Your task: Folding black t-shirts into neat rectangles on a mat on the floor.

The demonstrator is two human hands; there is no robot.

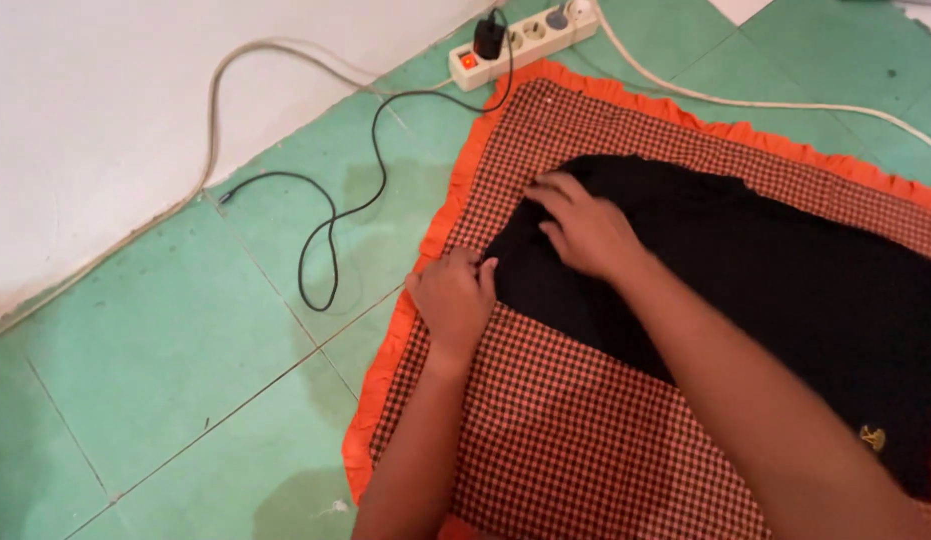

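Black garment (765, 270): laid flat on a checked mat (585, 430) with an orange frill, spread on the green tiled floor (165, 340). Left hand (453, 298): fingers curled and pressed together, pinching the garment's near corner at the mat. Right hand (585, 228): fingers slightly spread, laid flat on the cloth. White power strip (525, 38) and black cable (355, 200) are seen beside the wall.

A black garment (785, 280) lies spread flat on a red-and-black checked cloth (565, 440) with an orange ruffled edge, which lies flat on the green tiled floor (165, 340).
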